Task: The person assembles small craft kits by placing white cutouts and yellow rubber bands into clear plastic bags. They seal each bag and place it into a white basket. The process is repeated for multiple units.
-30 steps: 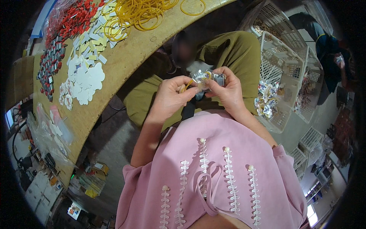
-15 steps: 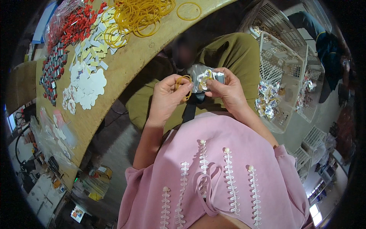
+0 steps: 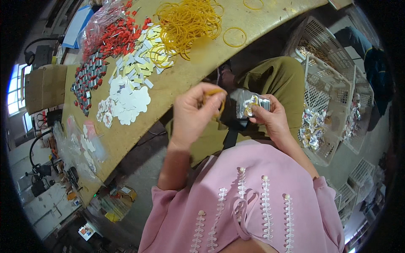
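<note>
Two hands at lap level, banding step: left hand (image 3: 195, 114) pinching a yellow rubber band (image 3: 213, 96), right hand (image 3: 270, 120) closed on a small silver packet bundle (image 3: 249, 105) beside the bench (image 3: 202, 63); next move likely calls for stretching the band over the bundle.

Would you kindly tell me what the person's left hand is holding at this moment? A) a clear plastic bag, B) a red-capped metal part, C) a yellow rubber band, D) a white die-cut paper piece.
C: the left hand pinches a yellow rubber band near its fingertips, while the right hand holds a shiny silvery bundle over the lap.
</note>
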A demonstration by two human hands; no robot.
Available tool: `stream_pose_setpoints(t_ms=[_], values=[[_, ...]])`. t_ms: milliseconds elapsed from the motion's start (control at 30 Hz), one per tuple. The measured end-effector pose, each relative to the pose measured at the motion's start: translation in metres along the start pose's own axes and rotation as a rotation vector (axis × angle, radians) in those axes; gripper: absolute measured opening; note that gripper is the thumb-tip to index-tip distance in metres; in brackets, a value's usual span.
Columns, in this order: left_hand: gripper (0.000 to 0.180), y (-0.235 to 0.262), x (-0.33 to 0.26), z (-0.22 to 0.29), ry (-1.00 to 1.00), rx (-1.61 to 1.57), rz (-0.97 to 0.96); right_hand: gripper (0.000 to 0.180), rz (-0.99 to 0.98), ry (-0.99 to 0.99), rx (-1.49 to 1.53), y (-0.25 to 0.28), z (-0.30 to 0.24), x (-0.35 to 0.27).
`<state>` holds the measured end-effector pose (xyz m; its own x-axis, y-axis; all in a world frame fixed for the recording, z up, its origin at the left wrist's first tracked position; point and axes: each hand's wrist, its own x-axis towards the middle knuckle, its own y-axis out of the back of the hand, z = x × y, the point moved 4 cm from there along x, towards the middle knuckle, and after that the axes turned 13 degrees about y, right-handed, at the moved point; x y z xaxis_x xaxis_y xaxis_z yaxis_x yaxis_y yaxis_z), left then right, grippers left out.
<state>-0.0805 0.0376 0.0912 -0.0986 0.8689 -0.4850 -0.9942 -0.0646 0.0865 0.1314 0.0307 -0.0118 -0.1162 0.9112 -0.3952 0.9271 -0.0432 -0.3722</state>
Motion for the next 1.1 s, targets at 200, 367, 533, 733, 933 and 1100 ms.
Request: stream_pose_setpoints(t_ms=[200, 367, 533, 733, 933, 1100], values=[[0.031, 0.043, 0.052, 0.069, -0.211, 0.045, 0.227, 0.027, -0.007, -0.002, 0.049, -0.005, -0.004, -0.003], [0.027, 0.051, 0.038, 0.084, -0.778, 0.757, 0.877, 0.028, -0.004, 0.038, 0.044, -0.006, -0.016, -0.006], [0.007, -0.006, 0.011, 0.011, -0.267, 0.188, 0.064, 0.026, -0.010, 0.140, 0.036, -0.007, -0.022, -0.004], [0.012, -0.022, 0.006, -0.048, 0.002, 0.071, -0.185, 0.026, -0.080, 0.159, -0.039, -0.012, -0.019, -0.005], [0.013, -0.024, 0.012, -0.059, 0.090, 0.095, -0.256, 0.026, -0.094, 0.186, -0.137, -0.016, -0.016, -0.008], [0.006, -0.030, 0.014, -0.070, 0.137, 0.062, -0.291, 0.024, -0.060, 0.219, -0.218, -0.016, -0.012, -0.009]])
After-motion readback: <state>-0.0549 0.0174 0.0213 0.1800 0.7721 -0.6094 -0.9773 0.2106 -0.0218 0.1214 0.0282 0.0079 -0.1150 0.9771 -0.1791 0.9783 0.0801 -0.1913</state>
